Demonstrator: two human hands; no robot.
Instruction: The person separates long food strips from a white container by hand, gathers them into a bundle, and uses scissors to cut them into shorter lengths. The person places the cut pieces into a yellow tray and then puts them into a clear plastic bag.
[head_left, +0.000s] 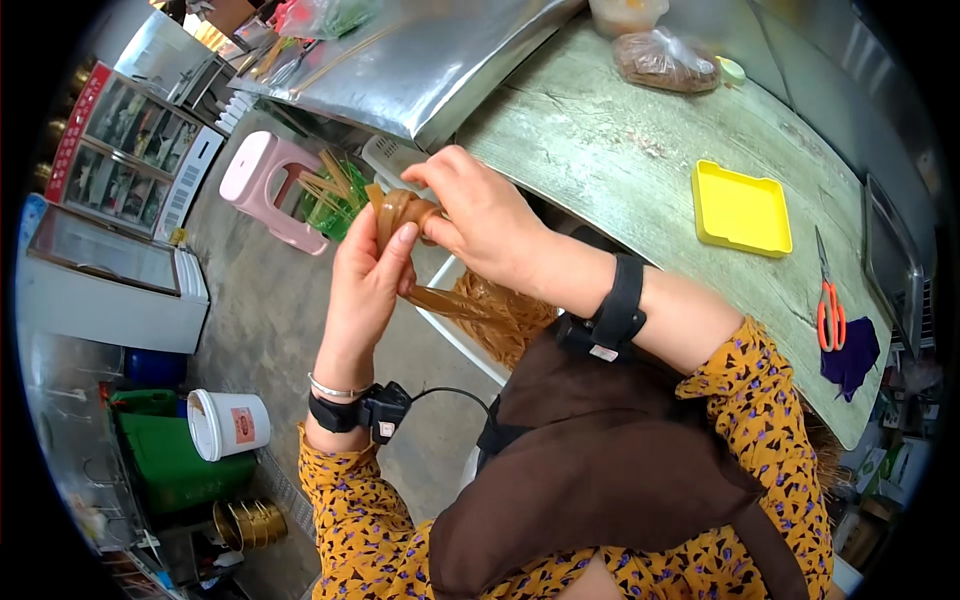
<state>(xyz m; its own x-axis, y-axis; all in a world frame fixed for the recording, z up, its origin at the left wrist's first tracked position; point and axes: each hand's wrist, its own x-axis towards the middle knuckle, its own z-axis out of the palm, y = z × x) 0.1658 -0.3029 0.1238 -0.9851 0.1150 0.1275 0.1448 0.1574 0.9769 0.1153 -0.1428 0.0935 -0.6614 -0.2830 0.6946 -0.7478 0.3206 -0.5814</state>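
Brown, glossy flat strips (397, 212) lie bunched in loops between my two hands, above the floor beside the worktable. My left hand (370, 262) holds the bunch from below, its thumb pressed on the loops. At the bunch's right side, my right hand (480, 214) grips it with the thumb, the other fingers curled above. A length of the strips trails from my left hand down to a heap of the same brown strips (499, 319) in a white container (480, 358), partly hidden under my right forearm. Thin wooden sticks (330, 182) stand in a green holder (330, 214) just beyond my hands.
The worktable (585, 142) bears a yellow tray (741, 208), orange-handled scissors (830, 307), a purple cloth (851, 356) and a tied plastic bag (664, 64). A pink stool (255, 180) stands at the left, a metal-covered surface (420, 67) ahead, a white bucket (232, 425) lower left.
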